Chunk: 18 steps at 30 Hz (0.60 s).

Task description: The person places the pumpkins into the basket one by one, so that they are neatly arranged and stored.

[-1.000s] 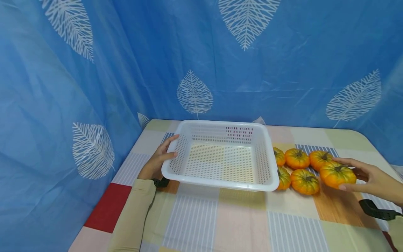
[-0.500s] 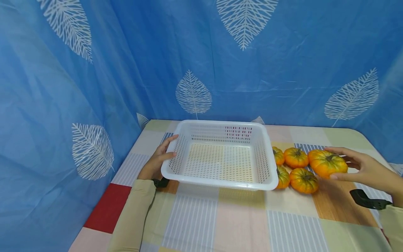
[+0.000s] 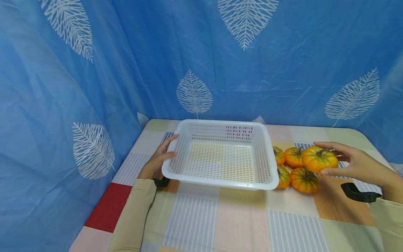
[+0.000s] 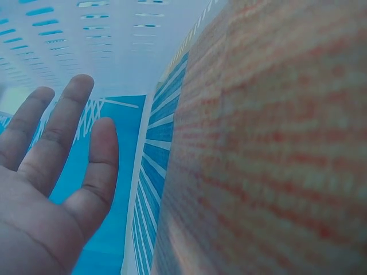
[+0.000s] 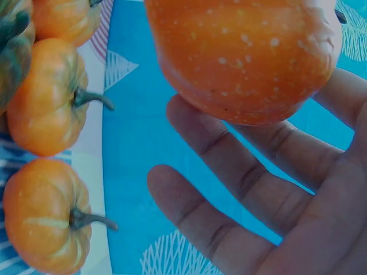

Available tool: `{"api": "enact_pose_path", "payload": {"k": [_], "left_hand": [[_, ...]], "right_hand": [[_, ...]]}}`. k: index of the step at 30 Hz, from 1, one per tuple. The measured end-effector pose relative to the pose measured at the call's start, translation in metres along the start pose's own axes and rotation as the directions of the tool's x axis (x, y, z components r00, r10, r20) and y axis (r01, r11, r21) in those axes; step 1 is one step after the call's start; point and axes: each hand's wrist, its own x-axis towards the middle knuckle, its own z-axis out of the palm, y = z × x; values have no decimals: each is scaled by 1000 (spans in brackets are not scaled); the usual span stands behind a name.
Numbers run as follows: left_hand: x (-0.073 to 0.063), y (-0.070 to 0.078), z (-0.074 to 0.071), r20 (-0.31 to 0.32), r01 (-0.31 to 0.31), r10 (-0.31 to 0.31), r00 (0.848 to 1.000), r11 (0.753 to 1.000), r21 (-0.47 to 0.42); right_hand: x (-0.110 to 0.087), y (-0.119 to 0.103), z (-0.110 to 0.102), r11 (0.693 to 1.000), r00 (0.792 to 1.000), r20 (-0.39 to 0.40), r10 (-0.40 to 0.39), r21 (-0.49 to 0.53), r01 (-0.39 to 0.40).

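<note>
My right hand [image 3: 349, 159] grips an orange pumpkin [image 3: 319, 159] with a dark stem, raised close over the other pumpkins. The right wrist view shows the held pumpkin [image 5: 246, 57] above my lower fingers [image 5: 229, 154]. Below it, another pumpkin in the back row is hidden from the head view. My left hand [image 3: 158, 157] rests with extended fingers at the left rim of a white plastic basket [image 3: 220, 184]. In the left wrist view its fingers [image 4: 63, 123] are straight beside the slotted basket wall [image 4: 114, 63]. Nothing lies inside the basket.
Right of the basket sit several pumpkins in two rows, including a front one [image 3: 304, 180] and a back one [image 3: 294, 157]. A checked cloth [image 3: 239, 224] covers the table. A blue curtain [image 3: 151, 70] with white leaf prints hangs behind and at the left.
My right hand has carried the pumpkin leftward and slightly up, over the back-row pumpkin at the right end. The left hand and basket have stayed in place.
</note>
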Motion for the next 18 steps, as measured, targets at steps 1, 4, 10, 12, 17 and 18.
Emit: {"api": "enact_pose_path", "payload": {"k": [1, 4, 10, 12, 17, 18], "left_hand": [[0, 0, 0, 1, -1, 1, 1000, 1000, -1], [1, 0, 0, 8, -4, 4, 1000, 1000, -10], [2, 1, -1, 18, 5, -4, 1000, 999, -32], [3, 1, -1, 23, 1, -1, 1000, 1000, -31], [2, 1, -2, 27, -5, 6, 1000, 1000, -13], [2, 1, -2, 24, -4, 4, 1000, 1000, -9]], "right_hand": [[2, -2, 0, 1000, 1000, 2, 1, 0, -1], [7, -8, 1, 1000, 1000, 10, 1, 21, -1], [16, -19, 4, 998, 999, 21, -28, 53, 26], [19, -22, 6, 996, 999, 25, -45, 72, 43], [27, -30, 10, 989, 996, 35, -85, 122, 80], [28, -32, 10, 988, 995, 39, -92, 130, 86]]}}
